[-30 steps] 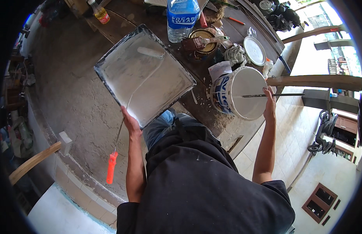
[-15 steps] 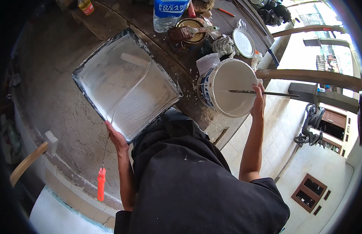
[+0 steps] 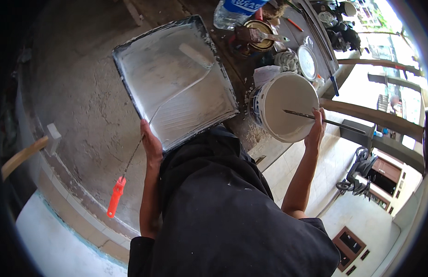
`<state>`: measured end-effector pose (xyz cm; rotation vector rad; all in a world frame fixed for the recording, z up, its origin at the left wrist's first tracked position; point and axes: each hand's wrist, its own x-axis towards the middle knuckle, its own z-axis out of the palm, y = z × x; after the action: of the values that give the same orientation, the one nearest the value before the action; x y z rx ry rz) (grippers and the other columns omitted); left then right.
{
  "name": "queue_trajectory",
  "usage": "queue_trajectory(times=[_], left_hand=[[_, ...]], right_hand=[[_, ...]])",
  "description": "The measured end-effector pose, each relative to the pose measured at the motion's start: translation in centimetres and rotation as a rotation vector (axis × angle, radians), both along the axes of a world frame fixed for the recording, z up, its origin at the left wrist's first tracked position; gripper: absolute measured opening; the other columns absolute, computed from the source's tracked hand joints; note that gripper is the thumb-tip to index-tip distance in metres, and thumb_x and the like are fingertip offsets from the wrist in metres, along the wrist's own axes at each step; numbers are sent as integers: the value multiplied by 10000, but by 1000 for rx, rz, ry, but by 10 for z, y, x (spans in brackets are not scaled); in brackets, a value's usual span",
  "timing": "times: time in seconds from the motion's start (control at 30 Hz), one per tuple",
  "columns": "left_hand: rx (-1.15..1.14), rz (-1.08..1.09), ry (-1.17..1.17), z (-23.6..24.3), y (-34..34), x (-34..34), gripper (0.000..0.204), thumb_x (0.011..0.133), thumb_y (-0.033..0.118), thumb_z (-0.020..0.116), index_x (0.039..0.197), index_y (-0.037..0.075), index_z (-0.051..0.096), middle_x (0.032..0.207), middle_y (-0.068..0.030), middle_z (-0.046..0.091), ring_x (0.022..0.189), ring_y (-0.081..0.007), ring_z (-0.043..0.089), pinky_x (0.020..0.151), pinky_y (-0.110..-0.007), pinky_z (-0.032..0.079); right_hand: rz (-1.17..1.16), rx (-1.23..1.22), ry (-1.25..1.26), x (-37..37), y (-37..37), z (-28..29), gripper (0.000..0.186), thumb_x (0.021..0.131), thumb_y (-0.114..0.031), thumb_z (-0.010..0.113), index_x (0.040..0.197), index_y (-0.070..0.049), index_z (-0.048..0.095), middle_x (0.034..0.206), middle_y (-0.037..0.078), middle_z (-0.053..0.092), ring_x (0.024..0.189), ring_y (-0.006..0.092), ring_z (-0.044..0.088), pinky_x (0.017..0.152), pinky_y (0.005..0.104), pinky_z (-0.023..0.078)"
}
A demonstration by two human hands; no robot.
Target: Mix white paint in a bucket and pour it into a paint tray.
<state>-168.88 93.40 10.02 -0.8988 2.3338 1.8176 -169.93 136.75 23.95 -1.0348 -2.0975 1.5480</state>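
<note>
My left hand (image 3: 151, 145) is closed on the near left edge of a paint tray (image 3: 170, 39), a wide, dark-rimmed tray coated inside with whitish paint. Across it lies a paint roller (image 3: 116, 196); its pale sleeve rests toward the far right side, and the orange handle hangs past the edge beside my left hand. To the right, my right hand (image 3: 317, 125) is at the rim of a white paint bucket (image 3: 281, 87), with a thin dark stick (image 3: 341, 124) in its fingers. The stick's inner end reaches over the bucket's opening. Pale paint coats the bucket's inside.
Behind the bucket are a crumpled rag (image 3: 287, 60), a round white lid (image 3: 307, 62), and an open can (image 3: 264, 42) with a paintbrush (image 3: 257, 34) across it. A clear bottle (image 3: 230, 18) with a blue label stands farther back. A motorbike (image 3: 359, 173) is at the right.
The view has turned a little, so tray, bucket and both hands appear farther right. The stick slants more in the picture. Both hands keep their hold.
</note>
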Motion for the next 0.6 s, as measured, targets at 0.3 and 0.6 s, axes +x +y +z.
queue_trajectory(times=[0.3,0.6], left_hand=[[-35,-70,83,-27,-6,14,572,1004,365,217,1331,-98,300,1390,-230,301,1289,-279,299,1080,-328,223],[34,-134,230,-25,1,14,538,1011,349,211,1246,-104,381,1248,-252,425,1141,-317,430,1003,-351,318]], right_hand=[[34,76,0,-3,-24,13,226,835,-245,498,711,-85,397,736,10,343,691,120,361,659,260,353],[77,115,51,-3,-41,14,215,835,-221,499,707,-88,388,718,-3,322,682,112,334,654,267,335]])
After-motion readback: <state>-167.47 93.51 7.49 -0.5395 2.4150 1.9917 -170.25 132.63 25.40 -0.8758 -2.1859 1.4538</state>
